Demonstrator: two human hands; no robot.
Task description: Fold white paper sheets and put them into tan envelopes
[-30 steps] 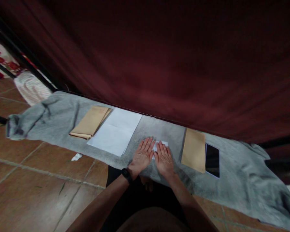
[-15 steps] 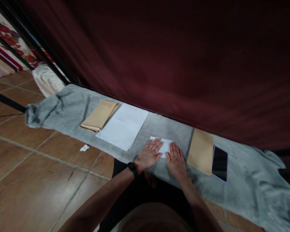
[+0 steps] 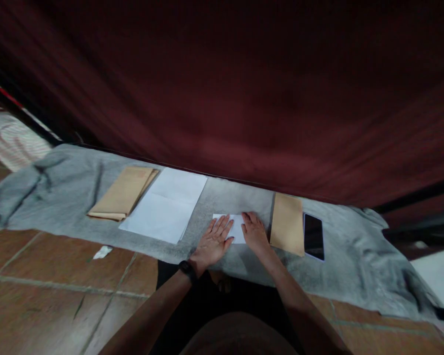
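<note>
My left hand [image 3: 212,243] lies flat on the left part of a small folded white paper [image 3: 237,230], fingers spread. At the paper's right edge rests my right hand [image 3: 255,233], its fingers close together and slightly bent, thumb apart on the paper. Neither hand lifts the paper off the grey cloth [image 3: 240,197]. To the left lie larger white sheets [image 3: 170,204] with a crease across them. A brown envelope [image 3: 287,224] is just right of my right hand.
A stack of brown envelopes [image 3: 124,193] lies left of the white sheets. Beside the single envelope is a phone [image 3: 314,236] with a dark screen. A dark red curtain [image 3: 222,108] hangs along the back edge. A white scrap [image 3: 102,252] lies on the tiled floor [image 3: 52,305].
My right hand has turned from flat to more bent, along the paper's right edge. My left hand stays flat on the paper. The view has swung to the right.
</note>
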